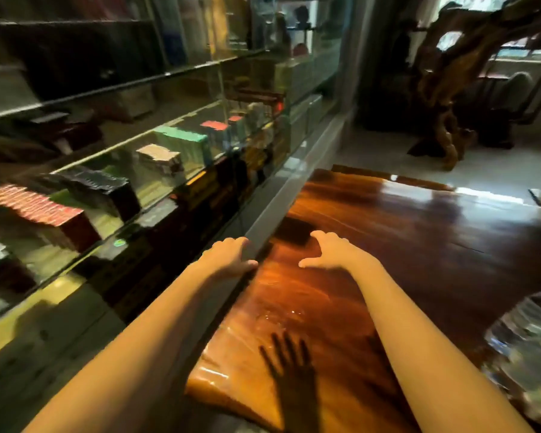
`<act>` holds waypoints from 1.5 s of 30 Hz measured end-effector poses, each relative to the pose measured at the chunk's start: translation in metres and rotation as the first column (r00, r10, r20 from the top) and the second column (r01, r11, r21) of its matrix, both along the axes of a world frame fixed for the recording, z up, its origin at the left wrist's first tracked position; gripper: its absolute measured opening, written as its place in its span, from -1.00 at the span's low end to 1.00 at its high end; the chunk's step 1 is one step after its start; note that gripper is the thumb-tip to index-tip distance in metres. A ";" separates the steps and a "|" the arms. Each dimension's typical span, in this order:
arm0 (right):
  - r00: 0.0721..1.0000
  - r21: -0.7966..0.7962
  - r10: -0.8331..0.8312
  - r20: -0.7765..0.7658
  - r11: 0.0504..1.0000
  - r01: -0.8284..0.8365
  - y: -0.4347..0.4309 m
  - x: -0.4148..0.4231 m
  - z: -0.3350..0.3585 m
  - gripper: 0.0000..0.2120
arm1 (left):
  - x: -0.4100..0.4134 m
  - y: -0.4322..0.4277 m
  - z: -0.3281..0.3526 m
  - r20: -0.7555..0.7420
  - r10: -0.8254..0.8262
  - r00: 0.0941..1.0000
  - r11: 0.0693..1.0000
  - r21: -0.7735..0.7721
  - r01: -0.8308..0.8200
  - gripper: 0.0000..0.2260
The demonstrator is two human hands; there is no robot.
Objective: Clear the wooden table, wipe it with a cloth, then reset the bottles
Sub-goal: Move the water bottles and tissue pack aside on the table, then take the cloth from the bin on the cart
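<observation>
Over the near left corner of the wooden table (388,232) I saw both bare arms stretched forward, neither hand holding anything. The left hand (228,256) lay palm down with its fingers spread, right at the table's left edge where the metal frame of the glass display cabinet (156,170) ran beside it — I could not tell whether it touched the frame or the wood. The right hand (328,251) hovered just to its right, open, thumb pointing toward the left hand, above the polished orange-brown top. A shadow of a spread hand fell on the wood nearer to me. The glossy tabletop showed bare around the hands, with light glinting off its far edge. Boxes (181,145) sat on the cabinet's shelves — red, green, dark. A gnarled wooden sculpture (447,89) stood on the pale floor beyond the table. Something shiny and blurred lay at the lower right; I could not make it out.
</observation>
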State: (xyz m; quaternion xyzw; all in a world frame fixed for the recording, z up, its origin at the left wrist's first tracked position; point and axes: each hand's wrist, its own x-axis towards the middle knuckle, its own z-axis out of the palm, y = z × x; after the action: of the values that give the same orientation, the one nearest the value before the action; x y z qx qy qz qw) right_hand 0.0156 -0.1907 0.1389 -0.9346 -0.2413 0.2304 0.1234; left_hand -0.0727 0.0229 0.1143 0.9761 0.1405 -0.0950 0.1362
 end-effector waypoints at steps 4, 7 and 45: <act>0.969 -0.029 0.245 0.019 0.969 -0.244 0.101 -0.026 0.001 -0.12 | -0.073 0.069 0.014 0.012 0.252 0.968 0.968 -0.004 -0.252 -0.40; 0.897 -0.028 0.441 0.030 0.897 -0.440 0.170 -0.058 0.004 -0.13 | -0.137 0.103 0.017 0.026 0.459 0.888 0.888 -0.018 -0.459 -0.41; -0.813 -0.042 0.581 0.044 -0.812 -0.582 0.110 -0.782 -0.058 -0.26 | -0.765 -0.282 -0.034 -0.078 0.663 -0.745 -0.743 0.061 -0.667 -0.24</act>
State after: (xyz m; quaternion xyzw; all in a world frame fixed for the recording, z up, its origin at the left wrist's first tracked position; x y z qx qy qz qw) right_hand -0.7665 -0.0812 0.0804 -0.0602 -0.9698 0.1592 -0.1745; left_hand -0.8372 -0.2594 0.0804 0.2091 0.9642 0.0484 0.1561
